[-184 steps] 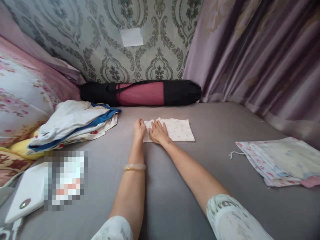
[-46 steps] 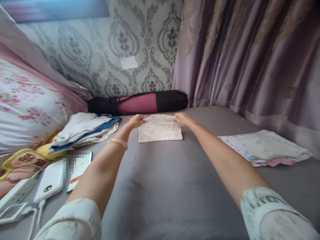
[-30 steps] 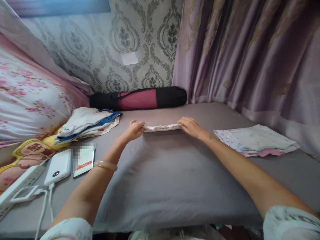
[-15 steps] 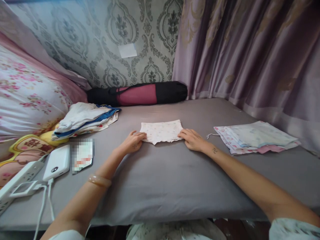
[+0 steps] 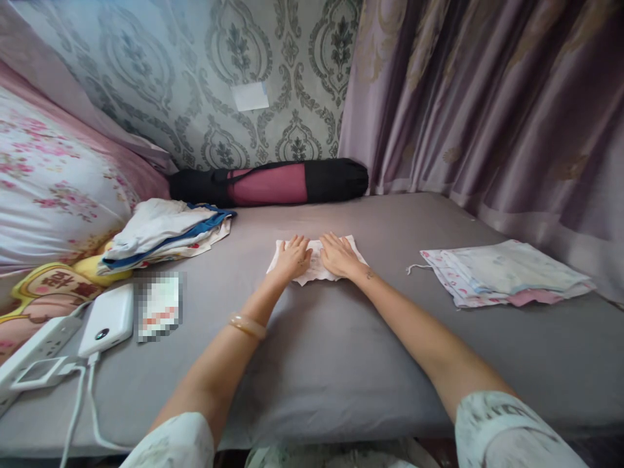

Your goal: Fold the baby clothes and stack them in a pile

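A small white printed cloth garment [image 5: 316, 266] lies spread on the grey sheet, partly hidden under both palms. My left hand [image 5: 293, 257] rests flat on its left part, fingers extended and pointing away from me. On the right part lies my right hand [image 5: 340, 256], also flat with fingers stretched out. The two hands are close together with a narrow strip of cloth showing between them. Neither one grips the fabric.
Folded clothes [image 5: 158, 227] are stacked at the left and another cloth pile [image 5: 511, 273] at the right. A black and red long bag [image 5: 268, 183] lies along the wall. A white power bank [image 5: 108, 318], a power strip [image 5: 41, 348] and cables occupy the front left.
Both hands have let go of the garment's side edges and moved inward onto its top, fingers now spread flat.
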Motion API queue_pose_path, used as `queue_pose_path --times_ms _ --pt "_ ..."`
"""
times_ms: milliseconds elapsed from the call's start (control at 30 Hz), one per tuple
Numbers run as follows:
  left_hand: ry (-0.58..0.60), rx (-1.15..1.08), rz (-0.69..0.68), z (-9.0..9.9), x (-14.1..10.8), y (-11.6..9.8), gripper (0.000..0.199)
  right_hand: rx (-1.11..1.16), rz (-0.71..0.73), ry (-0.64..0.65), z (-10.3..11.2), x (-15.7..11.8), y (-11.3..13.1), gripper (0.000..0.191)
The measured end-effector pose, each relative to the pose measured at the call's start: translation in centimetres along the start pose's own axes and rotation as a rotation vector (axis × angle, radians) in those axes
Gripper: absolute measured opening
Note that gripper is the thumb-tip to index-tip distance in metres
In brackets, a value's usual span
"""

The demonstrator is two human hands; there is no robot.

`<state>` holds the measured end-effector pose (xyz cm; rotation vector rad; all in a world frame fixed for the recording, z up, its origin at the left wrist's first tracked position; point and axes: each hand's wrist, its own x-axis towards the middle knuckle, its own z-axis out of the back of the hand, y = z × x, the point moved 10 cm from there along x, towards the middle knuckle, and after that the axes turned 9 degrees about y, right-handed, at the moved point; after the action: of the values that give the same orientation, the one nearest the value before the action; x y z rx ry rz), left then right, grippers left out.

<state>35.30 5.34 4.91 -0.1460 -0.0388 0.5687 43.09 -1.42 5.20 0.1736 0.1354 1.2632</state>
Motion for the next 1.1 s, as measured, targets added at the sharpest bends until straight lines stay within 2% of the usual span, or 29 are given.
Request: queue_pose_path --times_ms 167,367,600,767,933,1100 --pt "0.043 0.076 0.034 -2.8 1.3 -0.9 0.051 -0.005 -0.009 0.076 -2.8 1.0 0.7 0.057" --pt "0.081 0.075 0.032 -4.3 1.6 -0.4 0.053 0.033 -0.008 0.119 -3.9 1.1 0.1 0.059" --pt "0.058 0.070 0.021 -3.7 1.6 0.1 0.049 0.040 -0.042 0.121 -3.9 1.5 -1.2 0.056" --pt "-0.015 0.092 0.106 -3.1 1.4 2.3 0.050 0.027 -0.164 0.080 -3.8 1.5 -3.6 0.057" --pt "0.014 0.064 0.218 -3.0 1.0 4.8 0.057 -0.024 -0.279 0.044 -3.1 0.9 -5.7 0.060" --pt "0.014 0.076 0.279 -2.6 0.6 6.2 0.064 -0.043 -0.348 0.040 -2.5 0.2 -7.0 0.064"
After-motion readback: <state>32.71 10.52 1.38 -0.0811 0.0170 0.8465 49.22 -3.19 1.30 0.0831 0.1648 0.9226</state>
